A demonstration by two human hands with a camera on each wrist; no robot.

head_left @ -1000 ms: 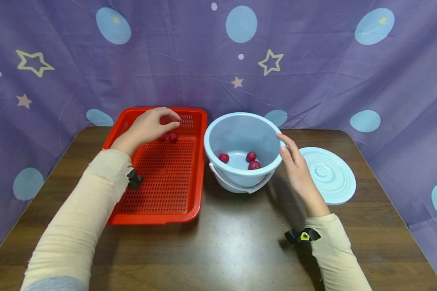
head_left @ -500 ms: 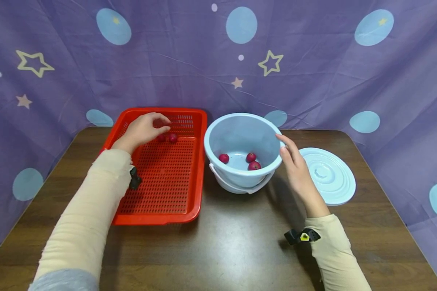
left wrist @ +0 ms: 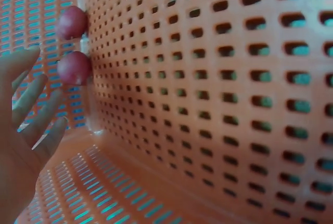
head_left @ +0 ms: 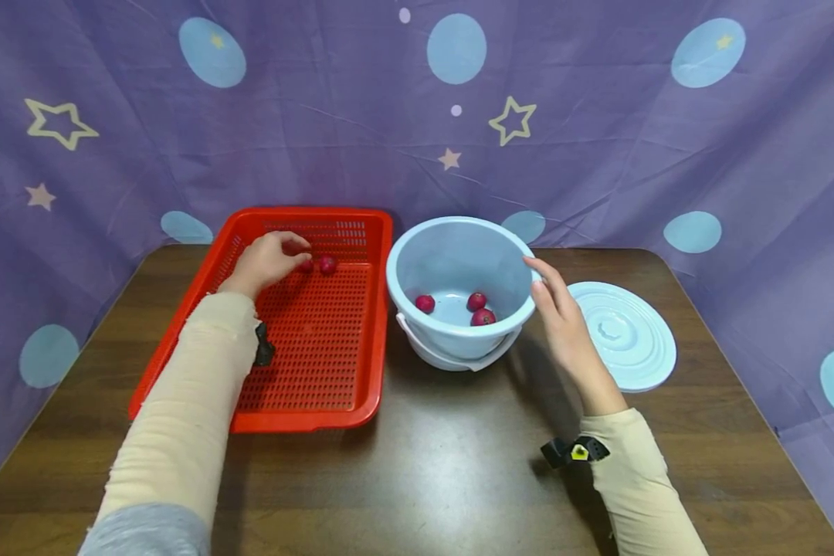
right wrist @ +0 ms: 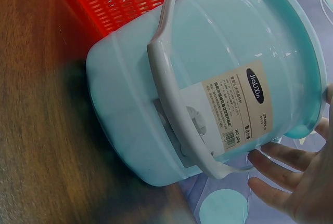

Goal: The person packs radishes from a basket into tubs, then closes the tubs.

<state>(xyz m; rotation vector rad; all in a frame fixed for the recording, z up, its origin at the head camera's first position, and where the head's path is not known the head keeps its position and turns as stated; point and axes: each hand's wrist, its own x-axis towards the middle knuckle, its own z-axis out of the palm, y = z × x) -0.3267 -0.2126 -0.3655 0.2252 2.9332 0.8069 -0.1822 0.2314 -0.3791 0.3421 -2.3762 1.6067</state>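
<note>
My left hand is inside the red plastic basket, its fingers loosely bent and spread apart with nothing between them. Just ahead of the fingertips, two small red radishes lie side by side against the basket's far end; in the head view the hand partly covers one, while the other radish shows fully. My right hand holds the rim of the light blue bucket at its right side, fingers along the outer wall. Three radishes rest on the bucket's bottom.
A round light blue lid lies on the wooden table, right of the bucket. The bucket's pale handle hangs down at its front. Behind the table hangs a purple curtain with stars and dots.
My left hand has lowered and drawn left inside the basket, close to the two radishes. The right hand and bucket stay in place.
</note>
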